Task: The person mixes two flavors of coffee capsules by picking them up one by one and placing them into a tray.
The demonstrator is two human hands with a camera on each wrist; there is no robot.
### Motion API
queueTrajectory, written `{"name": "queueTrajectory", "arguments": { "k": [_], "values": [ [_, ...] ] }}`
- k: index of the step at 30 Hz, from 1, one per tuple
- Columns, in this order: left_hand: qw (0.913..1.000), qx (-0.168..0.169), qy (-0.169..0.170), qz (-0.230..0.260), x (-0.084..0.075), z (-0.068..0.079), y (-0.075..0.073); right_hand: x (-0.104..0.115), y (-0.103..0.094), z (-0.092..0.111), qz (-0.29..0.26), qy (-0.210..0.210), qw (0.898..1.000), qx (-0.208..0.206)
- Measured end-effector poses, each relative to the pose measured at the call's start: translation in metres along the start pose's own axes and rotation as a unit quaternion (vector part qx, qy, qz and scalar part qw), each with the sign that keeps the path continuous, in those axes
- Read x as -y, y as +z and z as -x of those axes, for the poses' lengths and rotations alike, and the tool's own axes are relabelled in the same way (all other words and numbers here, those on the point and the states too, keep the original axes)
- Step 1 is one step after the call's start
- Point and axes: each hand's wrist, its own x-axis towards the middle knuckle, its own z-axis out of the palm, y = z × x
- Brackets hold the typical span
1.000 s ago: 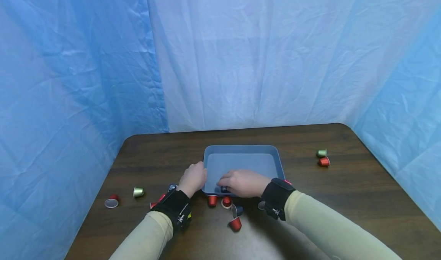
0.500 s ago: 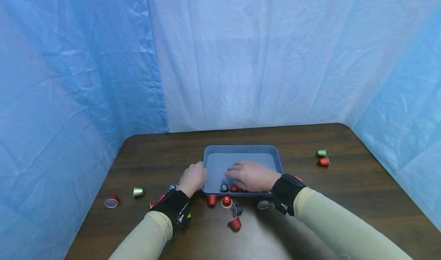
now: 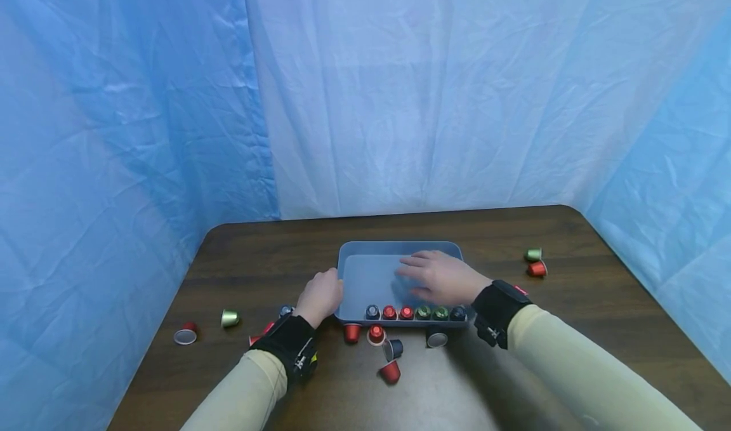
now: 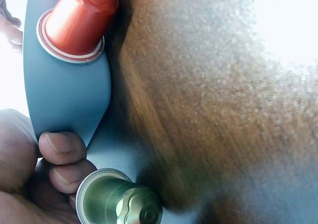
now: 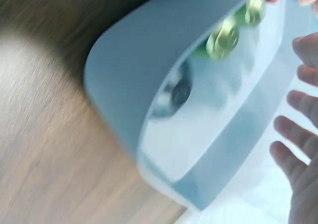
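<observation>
Lining pods (image 3: 406,313) in the tray (image 3: 365,272) appeared the step, 6 standing; my left hand (image 3: 320,296) gripped its edge, right hand (image 3: 441,277) spread, empty; next likely required pinching a loose pod (image 3: 352,334).

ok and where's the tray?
Head view: the tray is centrally on the table, left hand at its left edge, right hand over its right part.
</observation>
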Motion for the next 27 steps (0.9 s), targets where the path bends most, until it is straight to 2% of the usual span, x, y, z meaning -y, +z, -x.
{"name": "queueTrajectory", "arguments": {
  "k": [8,18,27],
  "values": [
    [1.0,-0.006,0.0,-0.006,-0.001,-0.001,0.002,-0.02,-0.003,0.017,0.021,0.058,0.998,-0.017],
    [0.9999,-0.005,-0.005,-0.007,0.0,-0.002,0.001,-0.046,-0.006,0.042,0.013,0.129,0.991,-0.037],
    [1.0,0.0,-0.006,-0.002,0.0,-0.002,0.0,-0.072,-0.002,0.07,0.018,0.156,0.986,-0.064]
  ]
}}
